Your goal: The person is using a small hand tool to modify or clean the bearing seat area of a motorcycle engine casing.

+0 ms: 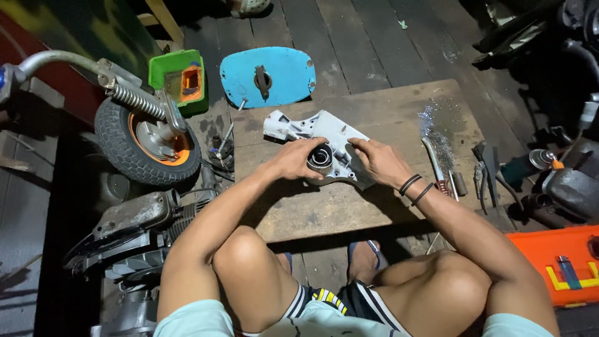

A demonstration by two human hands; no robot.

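Pale tee, striped shorts (2 black wristbands (415, 189)).

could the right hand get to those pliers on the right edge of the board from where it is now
Probably yes: the right hand rests on the grey metal casing, and the pliers lie nearby on the wooden board with only a curved metal tool between.

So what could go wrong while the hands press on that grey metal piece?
The left hand holds a round black part against the grey metal casing, so fingers of the right hand might get pinched if it slips. Shiny metal shavings lie on the wooden board and could prick bare skin. The loose tools by the board's edge might get knocked off.
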